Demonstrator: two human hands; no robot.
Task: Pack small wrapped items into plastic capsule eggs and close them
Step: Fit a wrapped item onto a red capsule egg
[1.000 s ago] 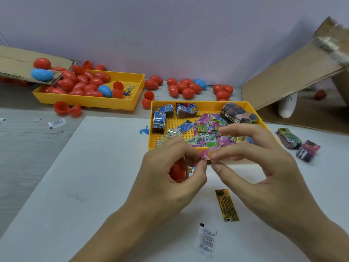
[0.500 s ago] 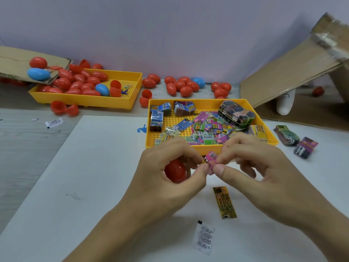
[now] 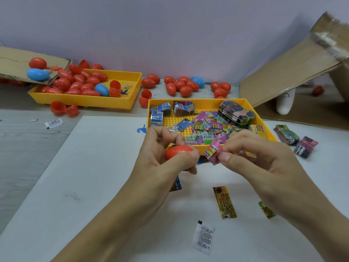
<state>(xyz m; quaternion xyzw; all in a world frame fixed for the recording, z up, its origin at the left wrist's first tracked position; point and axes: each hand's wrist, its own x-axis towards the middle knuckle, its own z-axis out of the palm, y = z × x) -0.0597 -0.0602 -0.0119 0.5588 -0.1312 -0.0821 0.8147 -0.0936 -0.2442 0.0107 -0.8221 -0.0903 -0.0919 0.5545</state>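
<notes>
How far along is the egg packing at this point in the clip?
Done: many closed red and blue eggs lie along the wall and in the left tray. In hand: the left hand holds a red egg piece; the right hand pinches a pink wrapped item, not yet inside. Left: the near tray still holds many wrapped items, and open halves remain.

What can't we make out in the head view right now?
- Red plastic capsule egg: left hand covers most of it; open or closed, unclear.
- Small pink wrapped packet: print too small to read; right hand hides its lower end.
- Blue wrapper: mostly under the left hand.
- Cardboard box: cut off by the right edge.
</notes>
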